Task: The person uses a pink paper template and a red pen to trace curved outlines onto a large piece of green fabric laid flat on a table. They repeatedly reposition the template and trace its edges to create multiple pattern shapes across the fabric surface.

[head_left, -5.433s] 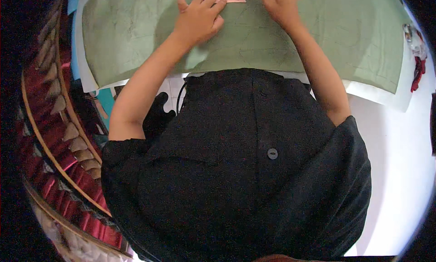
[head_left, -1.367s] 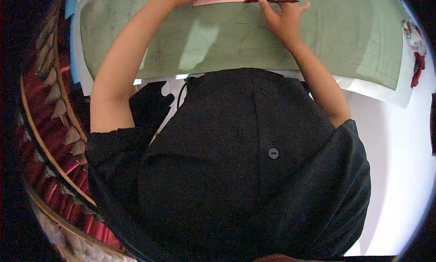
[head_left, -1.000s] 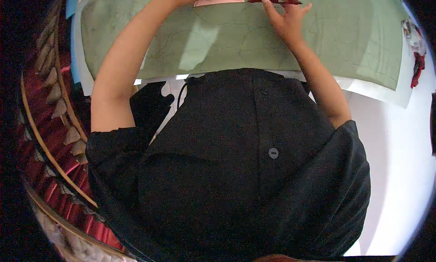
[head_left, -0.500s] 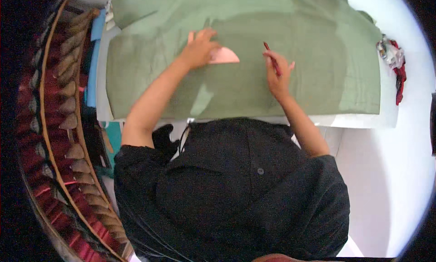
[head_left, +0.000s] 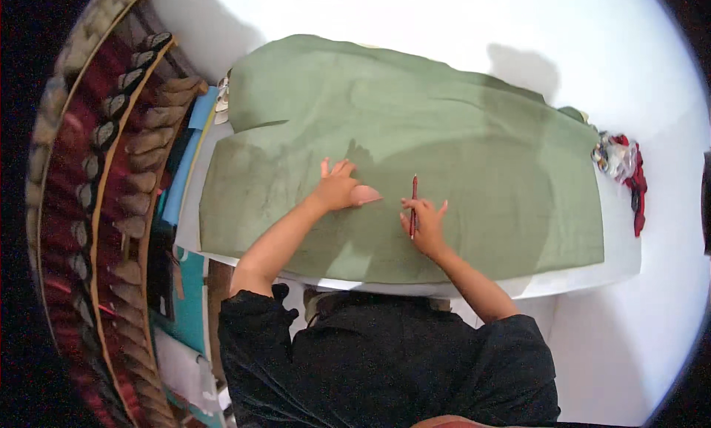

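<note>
My left hand [head_left: 339, 189] rests on a wide green cloth [head_left: 474, 243], its fingers spread and pointing away from me. A small flat pink piece with a curved edge [head_left: 367, 195] lies at the thumb side of this hand and is partly covered by it; its exact kind cannot be made out. To the right, my right hand [head_left: 426, 226] holds a dark red pen [head_left: 414, 206] between thumb and fingers. The pen stands nearly in line with the view, one end pointing away from me. Whether it touches the cloth does not show.
A white table [head_left: 541, 281] carries the cloth. At its right end sit a clear plastic bag [head_left: 616, 158] and a red and black strip [head_left: 637, 198]. Blue folded material [head_left: 185, 180] borders the left side, beside a maroon curtain with roped brown trim [head_left: 141, 183]. A white wall rises behind.
The view has tilted, so the table sits lower and more wall shows. The pen has swung from slanted to nearly straight. More of the pink piece is hidden by my left hand.
</note>
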The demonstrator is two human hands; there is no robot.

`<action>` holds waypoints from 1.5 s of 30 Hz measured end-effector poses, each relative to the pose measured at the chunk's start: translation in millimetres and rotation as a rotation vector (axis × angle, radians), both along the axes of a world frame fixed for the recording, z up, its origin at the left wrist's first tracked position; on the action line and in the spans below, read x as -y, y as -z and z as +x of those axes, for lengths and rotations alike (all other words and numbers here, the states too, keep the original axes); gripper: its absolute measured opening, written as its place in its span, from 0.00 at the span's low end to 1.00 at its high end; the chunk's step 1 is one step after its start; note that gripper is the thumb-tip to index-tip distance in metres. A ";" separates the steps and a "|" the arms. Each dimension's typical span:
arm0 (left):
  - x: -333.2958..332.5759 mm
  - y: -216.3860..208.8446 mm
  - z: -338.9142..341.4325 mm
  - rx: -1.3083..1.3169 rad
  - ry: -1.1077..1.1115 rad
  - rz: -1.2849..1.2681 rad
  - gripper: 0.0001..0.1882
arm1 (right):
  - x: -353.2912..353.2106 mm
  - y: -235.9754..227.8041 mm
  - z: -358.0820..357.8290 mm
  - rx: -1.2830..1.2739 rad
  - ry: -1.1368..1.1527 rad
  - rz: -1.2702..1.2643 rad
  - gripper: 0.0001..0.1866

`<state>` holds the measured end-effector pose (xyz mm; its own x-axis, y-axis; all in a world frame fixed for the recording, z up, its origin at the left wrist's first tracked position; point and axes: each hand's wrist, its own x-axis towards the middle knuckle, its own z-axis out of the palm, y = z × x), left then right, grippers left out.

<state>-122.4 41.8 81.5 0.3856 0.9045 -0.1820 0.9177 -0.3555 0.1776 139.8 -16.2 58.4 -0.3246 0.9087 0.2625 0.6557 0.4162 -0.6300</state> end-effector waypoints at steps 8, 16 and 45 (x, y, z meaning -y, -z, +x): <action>64.1 -24.8 21.1 0.116 -0.123 0.135 0.15 | -14.9 -17.6 11.4 -0.132 -0.256 0.117 0.14; 116.1 -100.8 50.1 0.260 -0.162 0.152 0.14 | -1.7 -86.0 3.9 -0.083 -0.381 0.078 0.13; 145.7 -159.4 -105.1 0.497 -0.254 0.347 0.18 | 10.5 -225.2 -169.4 -0.112 -0.562 0.170 0.08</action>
<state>-227.6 -103.9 240.8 0.1154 0.9526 0.2816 0.8189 -0.2517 0.5159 -29.5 -26.7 283.6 -0.7056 0.5480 0.4493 0.2394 0.7811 -0.5767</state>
